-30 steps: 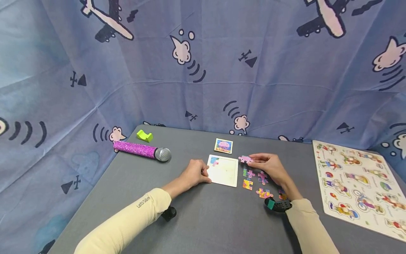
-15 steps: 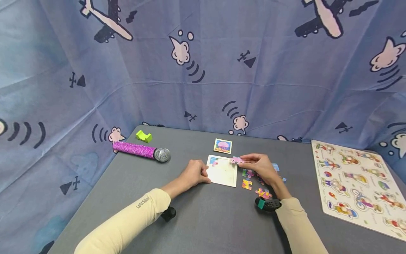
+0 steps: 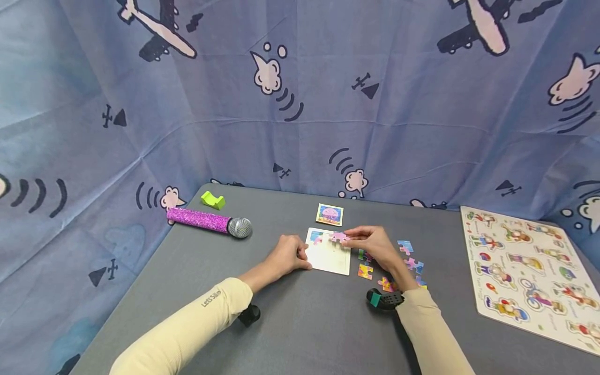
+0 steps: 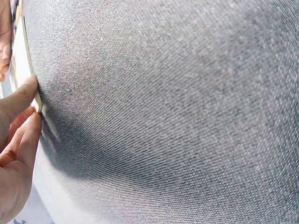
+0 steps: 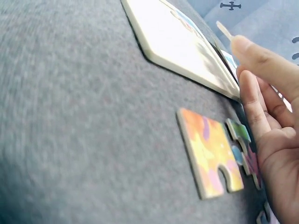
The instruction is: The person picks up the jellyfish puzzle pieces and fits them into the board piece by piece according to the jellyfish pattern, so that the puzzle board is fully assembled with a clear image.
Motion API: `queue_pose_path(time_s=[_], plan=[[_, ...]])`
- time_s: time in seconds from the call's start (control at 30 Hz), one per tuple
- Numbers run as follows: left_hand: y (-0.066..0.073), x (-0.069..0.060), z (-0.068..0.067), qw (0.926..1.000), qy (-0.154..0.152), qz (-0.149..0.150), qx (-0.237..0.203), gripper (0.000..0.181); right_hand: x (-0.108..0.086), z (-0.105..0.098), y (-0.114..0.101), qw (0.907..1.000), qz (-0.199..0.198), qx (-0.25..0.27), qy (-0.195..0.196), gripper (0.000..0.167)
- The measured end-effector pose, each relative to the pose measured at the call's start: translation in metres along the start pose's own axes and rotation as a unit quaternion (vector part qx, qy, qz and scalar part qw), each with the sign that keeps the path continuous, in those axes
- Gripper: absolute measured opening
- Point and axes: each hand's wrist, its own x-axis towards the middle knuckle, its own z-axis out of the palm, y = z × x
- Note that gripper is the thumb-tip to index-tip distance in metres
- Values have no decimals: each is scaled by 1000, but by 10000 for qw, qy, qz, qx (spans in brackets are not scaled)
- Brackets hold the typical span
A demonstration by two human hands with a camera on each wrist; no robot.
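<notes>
A pink puzzle piece (image 3: 339, 237) is pinched between the thumb and fingers of my right hand (image 3: 374, 246), over the upper right part of the white puzzle tray (image 3: 328, 260). In the right wrist view that piece (image 5: 224, 31) shows edge-on, tilted above the tray. My left hand (image 3: 287, 253) pinches the tray's left edge; in the left wrist view the thumb (image 4: 23, 95) lies on its rim. One blue and pink piece (image 3: 316, 237) sits in the tray's upper left corner. Loose pieces lie to the right, including a yellow one (image 3: 365, 271), some partly hidden by my right hand.
Behind the tray lies a small jellyfish picture (image 3: 329, 214). A glittery purple microphone (image 3: 211, 223) and a lime-green block (image 3: 213, 200) stand at the back left. A large picture board (image 3: 529, 276) covers the table's right side. A blue cloth (image 3: 300, 104) hangs behind.
My right hand has moved left with the pink piece, from beside the tray to above it. More loose pieces show behind it. My left hand has stayed at the tray's edge.
</notes>
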Motion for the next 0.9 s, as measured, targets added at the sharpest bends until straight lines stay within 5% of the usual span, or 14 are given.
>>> queue_pose_path(time_s=[0.9], plan=[[-2,1,0,9999,-74,-64,-47,24,18,23,-9,9888,-495,-1402,-105,27]])
